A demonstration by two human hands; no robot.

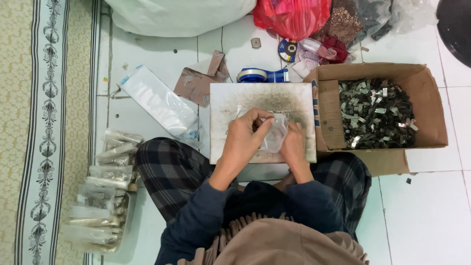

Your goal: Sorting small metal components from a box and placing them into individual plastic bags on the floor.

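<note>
Box: cardboard box on the floor to my right of the board, flaps open, part full of small metal clips, silver and dark mixed.
Bag: small clear bag on the board, between both hands. I can't tell what's inside it.
Left hand: left hand fingers curled, pinching the bag's upper edge.
Right hand: right hand fingers bent down on the bag's right side, gripping it.
Board: pale, smudged board lying across the lap, touching the box's left wall.
Filled bags: row of packed clear bags on the floor at the left knee, well apart from the hands.
Bag stock: sleeve of flat clear bags on the tiles left of the board.
Tape: blue tape dispenser just behind the board's far edge.
Scraps: torn brown card beside the dispenser.
Far side: red plastic bag and white sack at the top, near the box's far corner.
Blocking: nothing lies between the hands and the box, as far as I see.
</note>
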